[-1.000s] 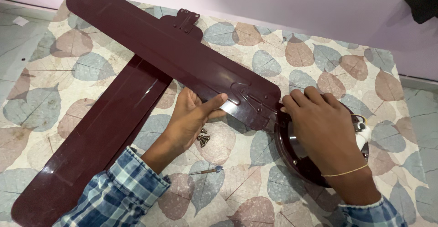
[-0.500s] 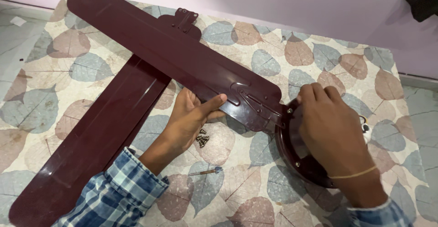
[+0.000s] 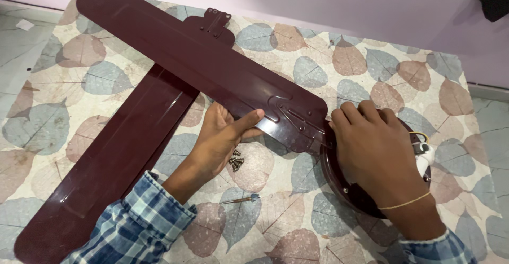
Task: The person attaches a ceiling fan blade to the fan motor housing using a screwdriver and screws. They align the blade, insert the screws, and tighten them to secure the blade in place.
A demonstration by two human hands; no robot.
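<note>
We've got the upper fan blade (image 3: 196, 65) running up-left from the motor hub (image 3: 344, 182). Left hand (image 3: 222, 137) pinches its root end; right hand (image 3: 374, 147) curled on hub, nearer the joint.

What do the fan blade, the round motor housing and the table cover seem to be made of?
Blade: probably sheet metal with glossy maroon paint; it is thin, has pressed ribs and reflects light.
Housing: likely painted metal too, with the same shiny maroon coat, though plastic cannot be ruled out.
Cover: seems to be smooth vinyl or laminate with a printed leaf pattern; it lies flat with a faint sheen.
</note>
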